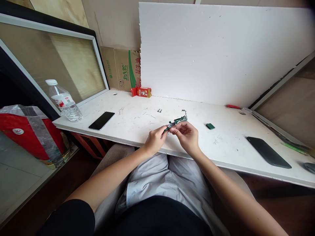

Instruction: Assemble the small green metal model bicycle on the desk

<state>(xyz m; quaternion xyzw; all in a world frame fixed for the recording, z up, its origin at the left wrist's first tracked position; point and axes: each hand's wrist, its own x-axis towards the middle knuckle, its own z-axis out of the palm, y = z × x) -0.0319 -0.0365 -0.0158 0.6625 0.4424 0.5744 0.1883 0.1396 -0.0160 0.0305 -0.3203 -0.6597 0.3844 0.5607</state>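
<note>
A small green-and-grey model [180, 119] made of many thin parts is held between my two hands above the front of the white table [133, 127]. My left hand [155, 140] pinches its near left end. The fingers of my right hand [188, 136] are closed on its underside and right part. Its exact kind is too small to make out, and my fingertips cover some of it. To the right, a dark green block [210, 126] lies on the tabletop. Beyond my hands are tiny green-grey pieces [159, 110].
On the left are a phone [101, 120] and a water bottle [64, 102]. A red packet [144, 92] sits at the back by a cardboard box [121, 68] and white board [209, 49]. A black phone-shaped slab [268, 152] and a red object [233, 106] lie right.
</note>
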